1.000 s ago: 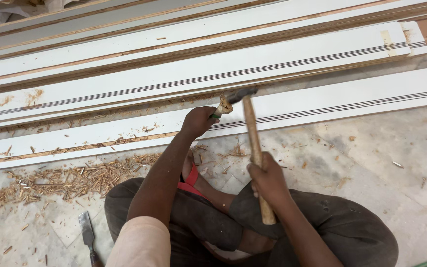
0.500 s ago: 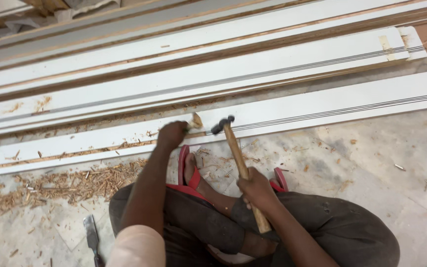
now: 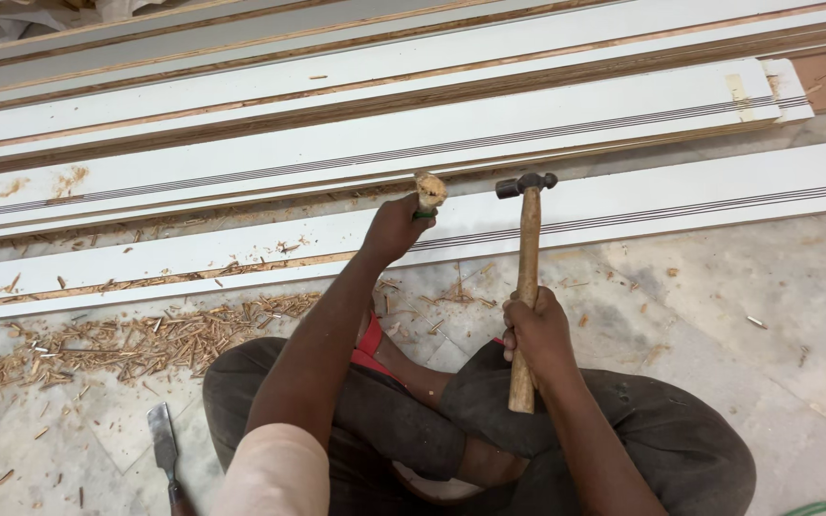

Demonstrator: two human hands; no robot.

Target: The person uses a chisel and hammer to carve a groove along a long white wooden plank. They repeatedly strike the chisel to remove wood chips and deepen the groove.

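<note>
Dusty concrete floor [image 3: 738, 315] carries long white grooved boards running left to right, with wood chips [image 3: 136, 339] strewn before the nearest board [image 3: 623, 205]. The left hand [image 3: 396, 227] is clenched around a chisel [image 3: 428, 193], its battered wooden butt upward; the blade seems to rest on that board, though the fist hides it. The right hand [image 3: 537, 330] grasps a hammer [image 3: 527, 277] low on its wooden handle, shaft upright, head just right of the chisel butt and level with it. A spare chisel [image 3: 164, 444] lies by the knee.
</note>
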